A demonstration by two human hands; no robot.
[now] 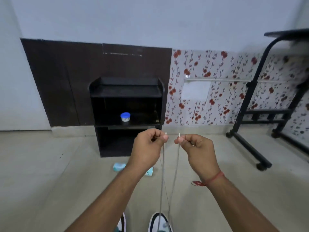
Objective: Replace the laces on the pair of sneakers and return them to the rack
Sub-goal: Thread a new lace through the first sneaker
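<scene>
My left hand pinches one end of a thin grey lace, its white tip sticking up above my fingers. The other end is pinched in my right hand, tip also upright. Both strands hang down taut to a white sneaker with dark trim at the bottom edge. A second sneaker shows partly to its left, beside my left forearm. The black shoe rack stands against the wall straight ahead, beyond my hands.
A small tub with a blue lid sits on the rack's middle shelf. A light blue packet lies on the floor before the rack. A black wheeled table frame stands at the right. Pale tiled floor surrounds me.
</scene>
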